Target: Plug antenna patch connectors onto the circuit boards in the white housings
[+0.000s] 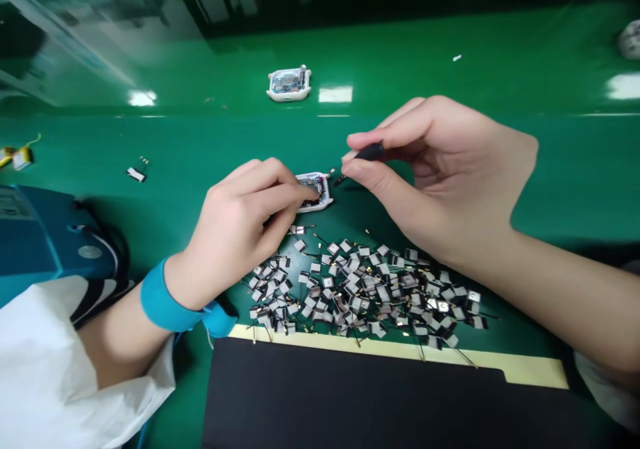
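Observation:
A white watch case (327, 201) with a circuit board inside lies on the green bench mat. My left hand (240, 212) holds it at its left side, fingers bent and one fingertip pressing on the board. The left thumb tip is out of sight. Just right of the case, my right hand (445, 162) pinches a short, dark, tapered tool (369, 152) between thumb and fingers. Its narrow end points down and left, close to the case's upper right corner. Below both hands lies a heap of small parts (360, 282) with grey-white pads and thin black leads.
Farther back sits a second white watch case (289, 85). One small part (136, 173) lies apart at left, near yellow battery-like pieces (21, 158). A blue device (45, 235) stands at the left edge. A black sheet (350, 395) with a yellow border covers the front.

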`<state>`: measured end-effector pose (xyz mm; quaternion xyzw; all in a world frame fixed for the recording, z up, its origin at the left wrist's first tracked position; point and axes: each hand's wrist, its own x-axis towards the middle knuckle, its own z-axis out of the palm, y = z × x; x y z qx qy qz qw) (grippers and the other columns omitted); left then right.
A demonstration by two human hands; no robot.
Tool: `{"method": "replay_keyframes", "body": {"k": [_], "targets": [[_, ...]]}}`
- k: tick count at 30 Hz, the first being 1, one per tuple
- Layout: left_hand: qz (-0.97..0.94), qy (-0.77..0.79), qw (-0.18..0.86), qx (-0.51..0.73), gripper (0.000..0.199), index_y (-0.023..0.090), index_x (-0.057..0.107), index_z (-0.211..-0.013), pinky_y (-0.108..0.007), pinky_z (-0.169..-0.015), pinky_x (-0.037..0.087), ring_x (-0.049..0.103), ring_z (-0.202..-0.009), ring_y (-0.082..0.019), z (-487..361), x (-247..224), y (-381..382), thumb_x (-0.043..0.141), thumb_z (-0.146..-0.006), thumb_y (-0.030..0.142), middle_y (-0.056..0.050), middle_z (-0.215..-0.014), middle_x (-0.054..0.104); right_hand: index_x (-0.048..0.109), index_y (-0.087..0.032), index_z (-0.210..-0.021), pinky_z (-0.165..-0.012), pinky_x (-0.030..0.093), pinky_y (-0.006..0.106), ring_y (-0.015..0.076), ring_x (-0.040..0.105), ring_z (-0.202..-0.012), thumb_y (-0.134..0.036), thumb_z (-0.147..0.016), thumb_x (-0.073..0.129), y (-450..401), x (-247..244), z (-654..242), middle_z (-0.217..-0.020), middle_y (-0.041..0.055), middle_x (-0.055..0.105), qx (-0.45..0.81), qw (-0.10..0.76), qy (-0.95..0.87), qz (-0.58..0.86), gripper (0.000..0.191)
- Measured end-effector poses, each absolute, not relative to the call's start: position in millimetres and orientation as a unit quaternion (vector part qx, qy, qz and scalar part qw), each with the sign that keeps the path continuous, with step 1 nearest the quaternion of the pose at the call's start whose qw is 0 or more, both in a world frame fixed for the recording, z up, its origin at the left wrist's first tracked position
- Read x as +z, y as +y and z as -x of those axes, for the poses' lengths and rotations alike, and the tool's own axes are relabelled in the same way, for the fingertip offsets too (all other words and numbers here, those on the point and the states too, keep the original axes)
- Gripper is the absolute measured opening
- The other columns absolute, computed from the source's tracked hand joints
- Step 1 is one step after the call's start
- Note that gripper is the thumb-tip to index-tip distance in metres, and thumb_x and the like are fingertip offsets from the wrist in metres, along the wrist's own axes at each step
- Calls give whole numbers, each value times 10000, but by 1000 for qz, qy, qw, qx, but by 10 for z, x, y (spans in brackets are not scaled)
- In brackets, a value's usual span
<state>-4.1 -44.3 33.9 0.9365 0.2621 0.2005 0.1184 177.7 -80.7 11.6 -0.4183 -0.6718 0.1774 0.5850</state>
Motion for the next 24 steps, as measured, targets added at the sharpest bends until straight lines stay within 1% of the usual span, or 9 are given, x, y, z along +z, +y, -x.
{"method": "replay_keyframes", "body": {"k": [3,6,8,12,16,21,24], "targets": [[-936,261,116,206,166,139,628,-900,-288,-617,428,521,-711,-150,39,340,-445,478,-830,137,-51,-792,572,481,-149,-661,-655,510,163,75,574,-783,-102,-724,612,-809,118,-1773,-716,-31,567,181,582,-675,416,153],[-934,269,115,204,164,188,620,-906,-282,-608,434,525,-704,-146,40,337,-445,473,-838,161,-33,-795,569,475,-136,-664,-665,500,135,60,570,-789,-52,-683,636,-818,124,-1778,-727,-26,568,184,579,-679,412,183],[-934,270,114,204,170,212,615,-911,-275,-612,437,526,-707,-141,42,334,-444,465,-844,171,-24,-798,568,462,-133,-660,-671,496,124,57,569,-803,-76,-712,620,-823,128,-1785,-709,-18,553,180,576,-684,411,175],[-937,266,108,200,175,177,623,-905,-274,-620,440,530,-719,-140,41,335,-445,458,-848,166,-38,-802,571,424,-125,-676,-682,485,105,49,565,-836,-148,-799,545,-828,136,-1798,-700,6,521,173,560,-699,409,174],[-939,262,96,201,169,151,628,-893,-280,-622,442,535,-718,-144,38,336,-442,467,-844,163,-49,-799,574,404,-126,-695,-664,468,79,39,561,-841,-138,-795,549,-832,147,-1796,-711,-3,514,168,548,-702,422,177],[-941,255,87,204,155,173,628,-888,-279,-619,448,546,-721,-145,38,329,-433,484,-832,165,-37,-798,579,407,-122,-697,-648,452,66,24,554,-818,-151,-806,536,-833,163,-1795,-719,-4,512,159,534,-711,430,171],[-943,251,81,202,155,174,629,-887,-283,-625,450,550,-721,-145,41,329,-430,484,-831,167,-34,-798,578,398,-129,-689,-641,451,72,31,558,-825,-141,-799,536,-832,167,-1799,-704,-12,496,158,537,-709,429,177]]}}
